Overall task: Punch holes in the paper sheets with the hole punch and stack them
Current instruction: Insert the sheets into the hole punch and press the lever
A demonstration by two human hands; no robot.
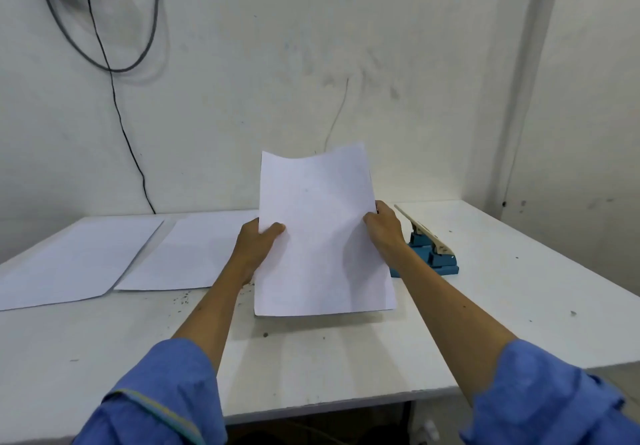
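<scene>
Left hand (258,237) and right hand (382,226) grip an upright paper sheet (322,237), perhaps several, its bottom edge touching the surface (311,368) beside the hole punch (431,250).

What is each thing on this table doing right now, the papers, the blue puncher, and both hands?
Held sheets: upright, bottom edge on the table, top edge curling.
Left hand: grips the sheets' left edge.
Right hand: grips the right edge.
Hole punch: behind the right hand, lever raised, no paper visible in it.
Near flat paper: lying flat.
Far-left flat paper: lying flat.
</scene>
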